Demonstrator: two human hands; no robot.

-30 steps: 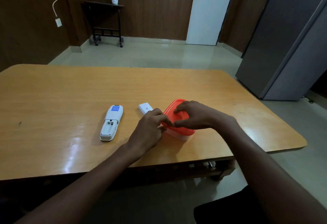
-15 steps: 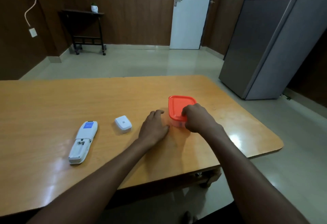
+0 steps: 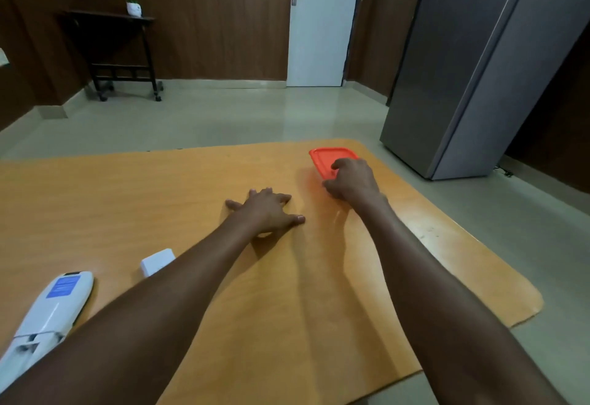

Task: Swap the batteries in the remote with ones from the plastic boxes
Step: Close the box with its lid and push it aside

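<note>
your left hand point(image 3: 266, 209) lies palm down on the wooden worktop point(image 3: 127, 200), fingers spread and flat against the surface, thumb extended toward the right; it holds nothing. your right hand point(image 3: 349, 181) rests on the near edge of the orange-lidded plastic box point(image 3: 325, 160), which sits near the far right corner of the worktop. the fingers of this hand curl down over the lid and its near side, partly closed around the box edge; the frame does not show whether the grip is firm or only resting contact. the two hands are apart, with bare worktop between them. the remote point(image 3: 48, 312) lies at the lower left, well apart from the box, back side up with a blue label near its far end and its battery compartment open at the near end; your left forearm crosses just beside it. the contents of the compartment cannot be determined. a small white battery cover point(image 3: 156, 261) lies on the worktop between the remote and your left forearm, partly hidden by the forearm. beyond the worktop, a grey refrigerator point(image 3: 472, 69) stands at the right and a white door point(image 3: 319, 27) is set in the far wall.
</note>
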